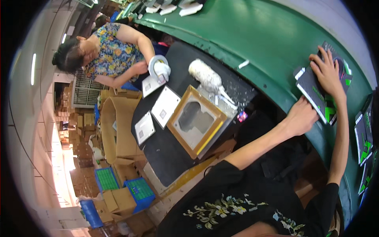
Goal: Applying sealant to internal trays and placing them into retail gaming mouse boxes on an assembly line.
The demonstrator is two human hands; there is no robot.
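Note:
A flat black box with green markings [314, 91] lies tilted at the right, on the green conveyor belt [272, 47]. My left hand [302, 117] is closed at the box's near left edge, its fingertips partly hidden against it. My right hand [327, 73] lies over the top of the box with fingers stretched out and pressing on its face. A small white piece shows at the box's left corner, and part of a dark round shape shows beside my right hand.
More black-and-green boxes [364, 132] stand at the right rim. Left of me, a black table [164, 158] bears a wooden frame [193, 152], white cards [166, 106] and a plastic-wrapped bottle [205, 77]. Across it, a co-worker holds a tape roll [158, 59]. Cartons [118, 201] crowd the floor.

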